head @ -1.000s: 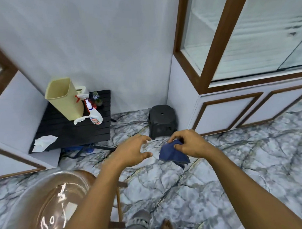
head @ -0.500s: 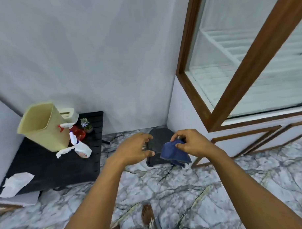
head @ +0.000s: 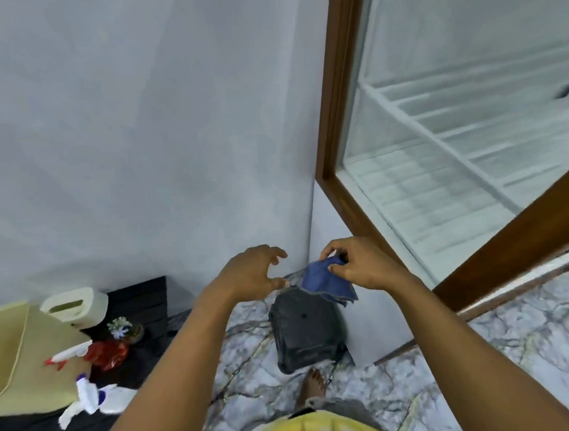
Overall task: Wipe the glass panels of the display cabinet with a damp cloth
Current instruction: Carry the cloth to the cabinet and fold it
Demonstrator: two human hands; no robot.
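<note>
A blue cloth (head: 327,283) hangs bunched from my right hand (head: 359,266), whose fingers pinch its top edge in front of me. My left hand (head: 253,273) hovers just left of the cloth with fingers spread and curled, holding nothing. The display cabinet fills the right side: a brown wooden frame (head: 337,116) surrounds a glass panel (head: 451,129), with white shelves behind it. Both hands are below and left of the glass, apart from it.
A dark plastic stool (head: 305,330) stands on the marble floor at the cabinet's corner, my bare foot (head: 311,387) just in front of it. At the left, a black low table (head: 141,301) carries a yellow bin (head: 27,359), a spray bottle (head: 89,399) and a white jug (head: 75,306).
The view has risen and closed in on the cabinet and wall. Both hands lifted with it; the right still holds the cloth, the left stays empty beside it.
</note>
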